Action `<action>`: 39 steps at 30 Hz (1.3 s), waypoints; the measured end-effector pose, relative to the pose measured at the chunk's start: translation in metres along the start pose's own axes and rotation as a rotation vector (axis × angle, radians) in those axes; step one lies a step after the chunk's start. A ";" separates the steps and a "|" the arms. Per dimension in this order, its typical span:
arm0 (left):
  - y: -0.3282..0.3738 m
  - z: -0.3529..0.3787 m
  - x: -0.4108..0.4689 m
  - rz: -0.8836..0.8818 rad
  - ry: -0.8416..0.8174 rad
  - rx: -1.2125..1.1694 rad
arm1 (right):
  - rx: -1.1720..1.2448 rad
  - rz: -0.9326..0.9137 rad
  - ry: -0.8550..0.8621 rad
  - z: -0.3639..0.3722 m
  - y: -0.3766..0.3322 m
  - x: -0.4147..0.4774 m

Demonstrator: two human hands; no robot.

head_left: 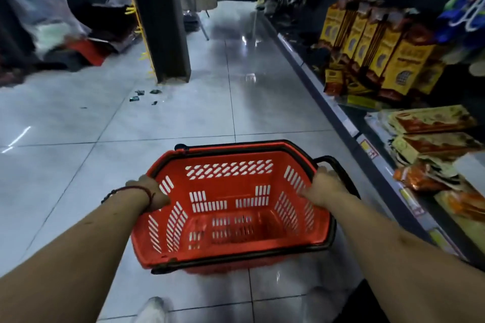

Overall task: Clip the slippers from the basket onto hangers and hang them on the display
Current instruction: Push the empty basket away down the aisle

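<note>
Hands point(151, 193) point(324, 189), blurred, on basket point(231, 157) rim

The one camera is sitting on the person's head, looking forward and down along the shop aisle. The arms are showing from the bottom corners, with the left hand point(151, 193) and right hand point(325, 187) lying close below the lens at the red basket point(231, 220). The wide lens is bowing the tiled floor point(78, 144) and is taking in the shelving point(343, 123) along the right side, the far end blurring.

Bare forearms point(78, 244); red cord bracelet point(137, 187) on left wrist; blurred, perhaps white shoe point(153, 309)
</note>
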State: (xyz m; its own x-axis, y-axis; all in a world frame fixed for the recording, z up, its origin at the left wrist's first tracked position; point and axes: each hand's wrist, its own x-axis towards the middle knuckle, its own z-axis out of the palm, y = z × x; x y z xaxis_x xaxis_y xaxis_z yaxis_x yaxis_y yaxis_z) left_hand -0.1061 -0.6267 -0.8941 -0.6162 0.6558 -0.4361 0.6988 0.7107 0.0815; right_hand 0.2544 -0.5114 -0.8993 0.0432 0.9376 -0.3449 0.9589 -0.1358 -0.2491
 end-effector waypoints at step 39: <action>0.094 -0.681 0.084 0.201 0.223 -0.864 | 0.311 0.132 0.330 -0.581 -0.356 0.070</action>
State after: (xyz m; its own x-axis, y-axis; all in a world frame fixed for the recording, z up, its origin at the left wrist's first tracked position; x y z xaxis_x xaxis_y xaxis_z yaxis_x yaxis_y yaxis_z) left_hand -0.3400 -0.3313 -0.3130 -0.6312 0.7579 -0.1649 0.3405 0.4618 0.8190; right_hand 0.0787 -0.2114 -0.3084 0.2944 0.9506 -0.0983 0.8117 -0.3030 -0.4993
